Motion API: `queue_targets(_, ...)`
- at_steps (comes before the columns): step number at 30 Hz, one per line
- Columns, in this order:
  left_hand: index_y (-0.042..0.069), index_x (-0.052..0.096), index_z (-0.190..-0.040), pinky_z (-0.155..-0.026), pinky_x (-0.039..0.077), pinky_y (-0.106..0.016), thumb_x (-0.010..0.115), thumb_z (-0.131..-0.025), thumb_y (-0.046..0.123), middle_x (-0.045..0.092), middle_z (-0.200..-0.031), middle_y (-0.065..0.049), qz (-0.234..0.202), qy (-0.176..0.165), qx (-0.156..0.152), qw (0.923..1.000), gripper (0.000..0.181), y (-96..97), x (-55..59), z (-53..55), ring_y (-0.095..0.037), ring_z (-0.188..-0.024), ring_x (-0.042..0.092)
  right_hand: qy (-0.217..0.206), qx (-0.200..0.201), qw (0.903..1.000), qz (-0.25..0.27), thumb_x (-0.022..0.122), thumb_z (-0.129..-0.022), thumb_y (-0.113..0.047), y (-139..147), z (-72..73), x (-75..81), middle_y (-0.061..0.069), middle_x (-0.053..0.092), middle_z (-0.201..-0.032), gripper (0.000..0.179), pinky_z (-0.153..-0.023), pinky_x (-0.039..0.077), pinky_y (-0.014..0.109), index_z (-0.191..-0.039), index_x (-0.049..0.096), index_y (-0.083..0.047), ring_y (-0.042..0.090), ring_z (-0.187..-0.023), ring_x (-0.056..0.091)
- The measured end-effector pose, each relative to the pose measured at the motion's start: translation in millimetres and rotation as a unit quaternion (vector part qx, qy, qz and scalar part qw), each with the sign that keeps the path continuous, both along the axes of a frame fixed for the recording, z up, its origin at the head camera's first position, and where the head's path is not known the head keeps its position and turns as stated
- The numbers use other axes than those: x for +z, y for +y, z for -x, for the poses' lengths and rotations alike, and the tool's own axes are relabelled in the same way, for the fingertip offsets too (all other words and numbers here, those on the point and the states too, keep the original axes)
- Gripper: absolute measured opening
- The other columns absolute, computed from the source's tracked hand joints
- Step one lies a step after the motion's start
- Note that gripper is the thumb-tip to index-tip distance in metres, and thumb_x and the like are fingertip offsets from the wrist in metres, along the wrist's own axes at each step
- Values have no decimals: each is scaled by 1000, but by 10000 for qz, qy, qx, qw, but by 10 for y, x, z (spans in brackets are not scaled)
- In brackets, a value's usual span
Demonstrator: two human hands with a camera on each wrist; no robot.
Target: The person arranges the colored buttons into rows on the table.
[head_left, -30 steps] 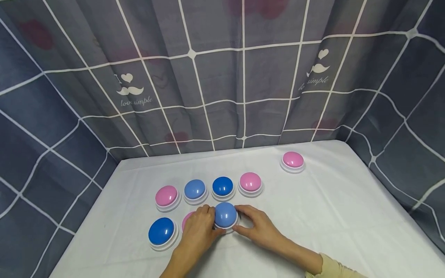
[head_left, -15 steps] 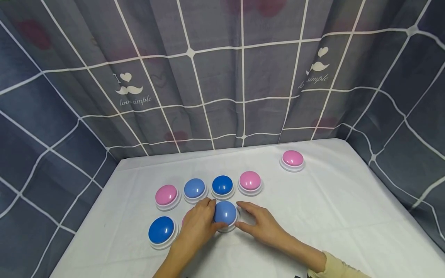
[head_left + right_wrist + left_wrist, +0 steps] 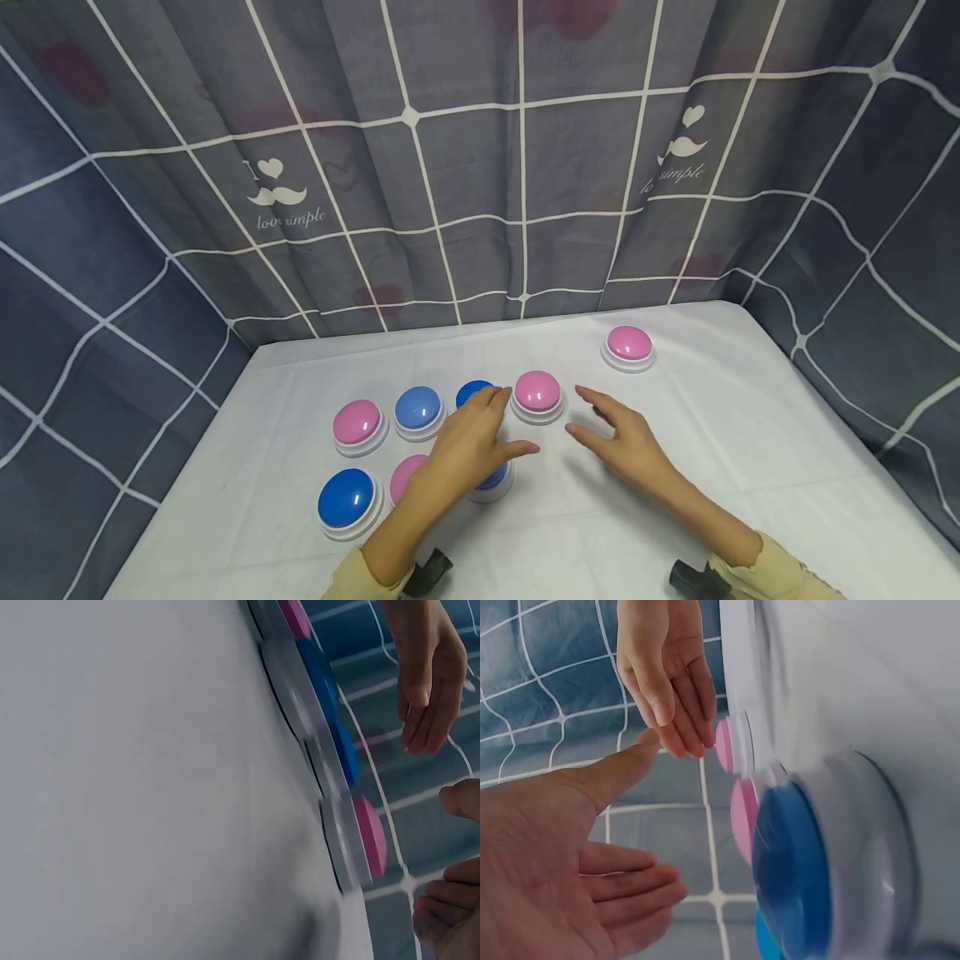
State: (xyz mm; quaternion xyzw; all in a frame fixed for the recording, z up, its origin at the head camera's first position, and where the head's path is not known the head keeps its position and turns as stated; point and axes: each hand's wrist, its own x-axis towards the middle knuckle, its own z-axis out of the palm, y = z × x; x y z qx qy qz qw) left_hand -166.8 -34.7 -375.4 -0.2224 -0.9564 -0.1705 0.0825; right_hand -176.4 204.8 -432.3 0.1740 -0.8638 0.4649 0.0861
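My left hand [image 3: 467, 450] hovers over the front-row light blue button [image 3: 492, 485], mostly covering it in the head view. Its fingers are extended, the thumb pointing right, and it holds nothing. To the right of a pink dome button [image 3: 537, 392] in the back row, my right hand [image 3: 633, 446] is in the air with thumb and fingers spread apart. The left wrist view has both hands facing each other, palm [image 3: 540, 862] bare, above the row of buttons. Behind my left fingers a dark blue button [image 3: 472, 392] is partly hidden.
Back row, left: a pink button [image 3: 357, 422] and a light blue one [image 3: 417, 408]. In front lie a dark blue button [image 3: 346, 498] and a half-hidden pink one [image 3: 406, 477]. Another pink button [image 3: 629, 343] sits alone far right on the white cloth [image 3: 712, 417]. Checked curtains [image 3: 480, 167] surround the table.
Both hands have come off the front-row light blue button and risen. The left moved up and right, the right farther right. That button stays in place.
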Motion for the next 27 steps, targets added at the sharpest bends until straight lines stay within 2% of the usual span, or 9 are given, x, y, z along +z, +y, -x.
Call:
queue_targets(7, 0, 51, -141, -97, 50, -40, 79, -78, 56, 57, -136, -13, -224, -109, -309, 9992, 88, 436, 28, 378, -27, -122, 57, 112, -789, 9963, -318, 76, -89, -22, 447, 238, 50, 27, 54, -136, 63, -102, 43, 51, -140, 50, 4, 43, -125, 52)
queue_targets(13, 0, 50, -142, -99, 48, -39, 79, -79, 54, 56, -138, -12, -358, -164, -462, 9982, 88, 741, -31, 739, -25, -124, 55, -72, -1122, 9923, -529, 74, -91, -28, 727, 402, 42, 31, 46, -142, 70, -102, 41, 56, -144, 44, 6, 50, -125, 48)
queue_targets(16, 0, 47, -144, -102, 45, -38, 79, -79, 53, 53, -141, -13, -378, -331, -524, 9974, 89, 890, -79, 914, -25, -128, 52, -237, -1282, 9896, -611, 74, -90, -31, 843, 488, 15, 32, 42, -145, 75, -103, 40, 58, -145, 41, 7, 53, -124, 47)
queue_targets(21, 2, 43, -147, -106, 41, -36, 81, -79, 50, 48, -146, -12, -353, -720, -559, 9952, 92, 1150, -182, 1130, -23, -134, 46, -358, -1438, 9863, -719, 75, -89, -33, 973, 625, -76, 34, 41, -144, 80, -101, 39, 62, -146, 38, 9, 56, -123, 46)
queue_targets(27, 2, 40, -148, -106, 41, -33, 82, -79, 46, 47, -146, -11, -191, -895, -525, 9944, 92, 1398, -295, 1347, -21, -135, 45, -492, -1528, 9834, -848, 75, -88, -33, 1039, 780, -168, 36, 38, -144, 83, -103, 36, 63, -146, 35, 12, 56, -127, 42)
